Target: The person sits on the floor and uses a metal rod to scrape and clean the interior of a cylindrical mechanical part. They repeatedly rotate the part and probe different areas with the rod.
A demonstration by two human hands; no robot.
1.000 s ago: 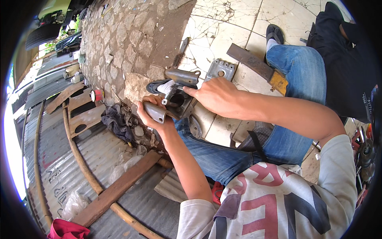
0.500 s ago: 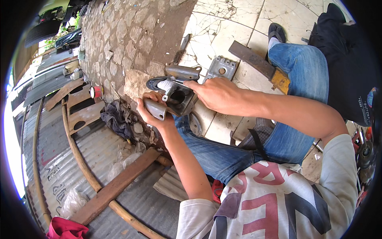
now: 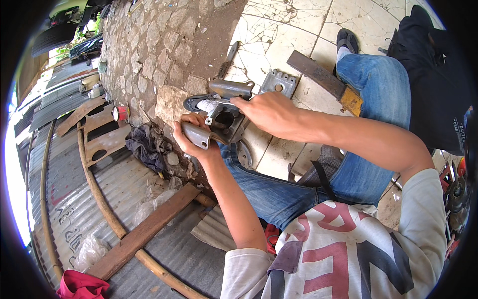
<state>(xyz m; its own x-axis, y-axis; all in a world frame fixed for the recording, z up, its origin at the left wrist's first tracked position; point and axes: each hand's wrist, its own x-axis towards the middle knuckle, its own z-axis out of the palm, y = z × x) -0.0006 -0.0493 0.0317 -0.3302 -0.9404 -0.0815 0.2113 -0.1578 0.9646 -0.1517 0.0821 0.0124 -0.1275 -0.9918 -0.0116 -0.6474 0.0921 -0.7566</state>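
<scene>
A dark grey metal bracket with a round hole and curved side flanges is held over my left leg. My left hand is wrapped round its near curved flange. On the other side, my right hand is closed, its fingertips at the bracket's upper edge. A thin silvery tool runs from those fingertips across the top of the part; most of it is hidden, so its kind is unclear. Just beyond lies the bracket's far curved flange.
A flat grey metal plate with holes lies on the tiles. A rusty steel bar with a yellow end rests by my right knee. Further off are a dark blade-like tool and cardboard. Corrugated sheets lie left.
My right fingertips have shifted slightly along the bracket's upper edge, and the thin tool with them. The bracket has tilted a little; my left hand keeps its hold.
</scene>
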